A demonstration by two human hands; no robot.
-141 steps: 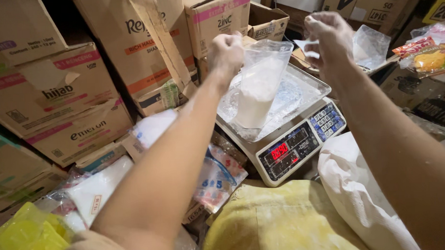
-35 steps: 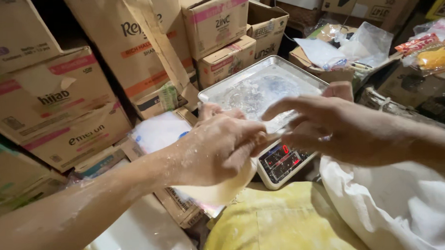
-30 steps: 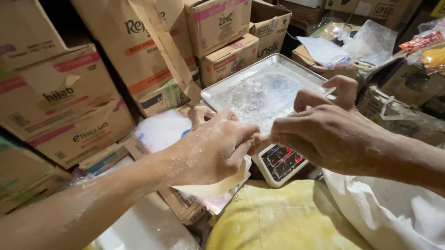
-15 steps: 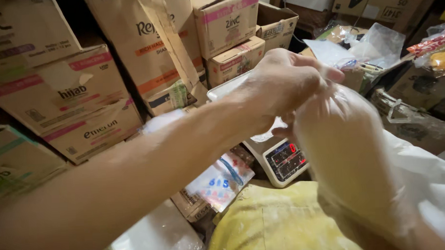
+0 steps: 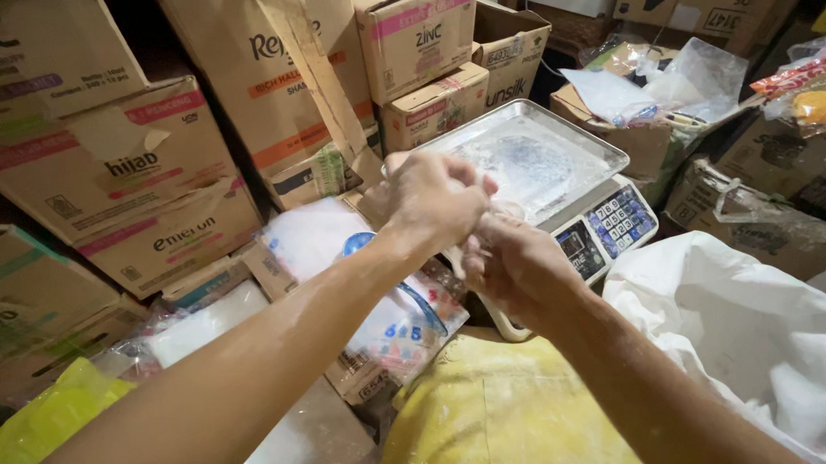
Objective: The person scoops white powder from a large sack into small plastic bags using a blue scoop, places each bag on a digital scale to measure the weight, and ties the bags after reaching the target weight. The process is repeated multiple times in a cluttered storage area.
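My left hand (image 5: 435,202) and my right hand (image 5: 515,267) are pressed close together in front of a digital scale (image 5: 605,230). Both grip the twisted top of a small clear plastic bag of white powder (image 5: 457,260). Most of the bag is hidden behind my hands. The scale's steel pan (image 5: 529,155) is dusted with powder and holds nothing. Both forearms are floury.
Stacked cardboard boxes (image 5: 127,169) fill the left and back. A large white sack (image 5: 755,321) lies at the right, a yellow sack (image 5: 502,412) below my hands. Packs of plastic bags (image 5: 393,324) lie at the left, more loose bags (image 5: 664,77) behind the scale.
The bag swung up close to the camera half a second ago; now both hands have come down in front of the scale, holding its neck. Earlier it stood on the scale pan.
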